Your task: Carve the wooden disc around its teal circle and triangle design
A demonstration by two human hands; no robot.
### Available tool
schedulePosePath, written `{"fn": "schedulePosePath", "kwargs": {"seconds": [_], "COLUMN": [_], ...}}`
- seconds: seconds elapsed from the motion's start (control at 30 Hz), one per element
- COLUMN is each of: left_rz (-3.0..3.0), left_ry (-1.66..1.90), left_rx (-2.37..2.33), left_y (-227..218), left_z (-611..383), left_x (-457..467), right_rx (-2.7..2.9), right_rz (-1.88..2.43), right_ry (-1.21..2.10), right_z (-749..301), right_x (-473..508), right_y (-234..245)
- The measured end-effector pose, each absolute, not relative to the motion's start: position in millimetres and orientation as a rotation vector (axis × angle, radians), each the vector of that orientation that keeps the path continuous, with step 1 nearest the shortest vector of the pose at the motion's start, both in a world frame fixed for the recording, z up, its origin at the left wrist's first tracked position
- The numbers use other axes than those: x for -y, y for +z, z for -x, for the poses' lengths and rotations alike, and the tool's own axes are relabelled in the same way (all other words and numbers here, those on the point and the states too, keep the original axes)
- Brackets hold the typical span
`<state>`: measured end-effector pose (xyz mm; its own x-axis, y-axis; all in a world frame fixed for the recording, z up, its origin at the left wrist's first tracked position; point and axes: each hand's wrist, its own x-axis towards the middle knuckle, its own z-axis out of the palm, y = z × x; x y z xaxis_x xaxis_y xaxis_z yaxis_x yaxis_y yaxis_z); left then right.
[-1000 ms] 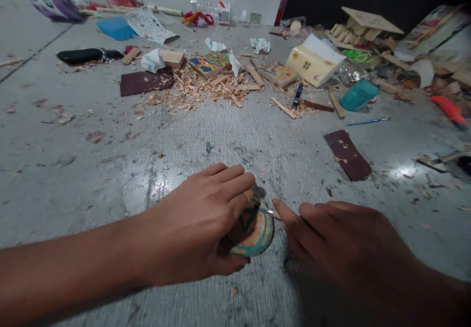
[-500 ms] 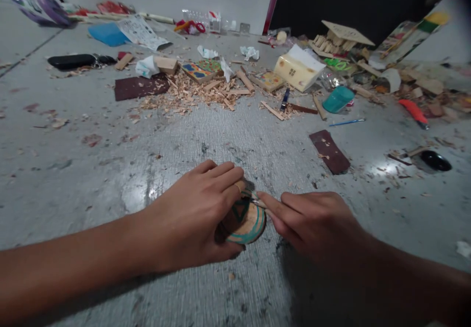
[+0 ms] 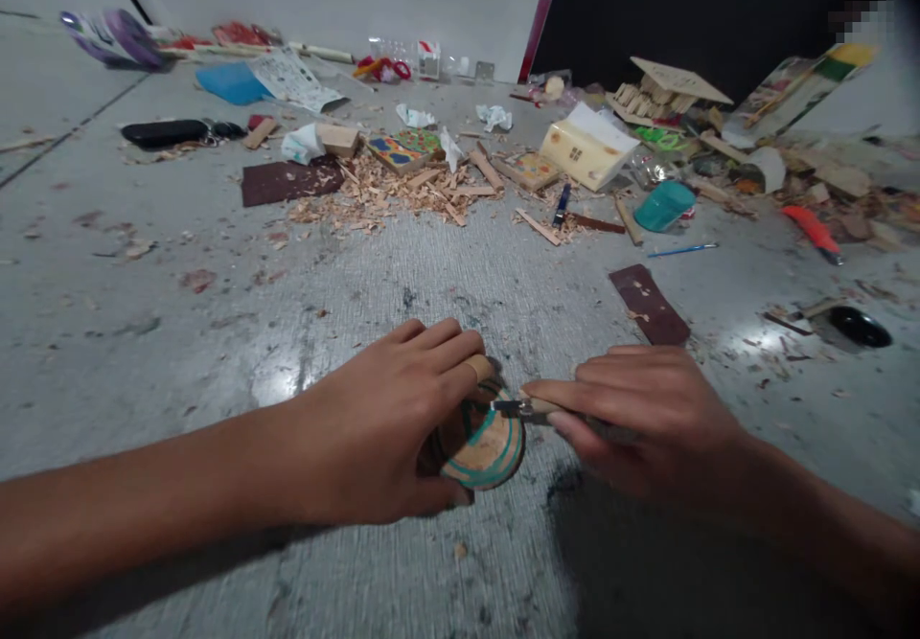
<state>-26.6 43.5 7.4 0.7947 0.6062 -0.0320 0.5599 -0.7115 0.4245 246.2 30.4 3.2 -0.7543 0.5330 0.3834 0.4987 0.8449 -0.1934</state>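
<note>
My left hand [image 3: 402, 419] is closed round the left side of a round wooden disc [image 3: 495, 452]. Teal rings run along the disc's edge, and a teal-lined shape sits near its middle, partly hidden by my fingers. A carving tool [image 3: 518, 409] with a dark metal shaft and pale handle is in my right hand [image 3: 632, 409], the forefinger lying along it. Its tip points left over the upper part of the disc; I cannot tell whether it touches the wood.
Wood shavings [image 3: 395, 196] lie heaped ahead on the grey floor. Brown sandpaper [image 3: 648, 306], a teal cup [image 3: 665, 206], a blue thin brush [image 3: 682, 250], a red-handled cutter [image 3: 811, 232], a black pouch [image 3: 164, 133] and a cream box [image 3: 586, 152] lie round about.
The carving tool has drawn slightly right and its metal shaft shows more. My right hand has turned a little. The whole scene has shifted slightly right and down in view.
</note>
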Motion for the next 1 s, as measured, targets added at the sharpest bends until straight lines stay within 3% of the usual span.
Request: {"fn": "schedulePosePath", "kwargs": {"seconds": [0.37, 0.73, 1.0], "left_rz": [-2.414, -2.718, -2.510], "left_ry": [0.492, 0.541, 0.656], "left_rx": [-0.783, -0.783, -0.842], "left_y": [-13.6, -19.7, -20.3], "left_z": [27.1, 20.0, 21.0], "left_x": [-58.3, -55.7, -53.1], "right_rx": [2.531, 2.540, 2.527], "right_rz": [0.789, 0.895, 0.860], "right_ry": [0.183, 0.259, 0.335], "right_z": [-269.9, -272.2, -273.4], "right_x": [-44.2, -38.4, -40.9], "right_y": [0.0, 5.2, 1.2]}}
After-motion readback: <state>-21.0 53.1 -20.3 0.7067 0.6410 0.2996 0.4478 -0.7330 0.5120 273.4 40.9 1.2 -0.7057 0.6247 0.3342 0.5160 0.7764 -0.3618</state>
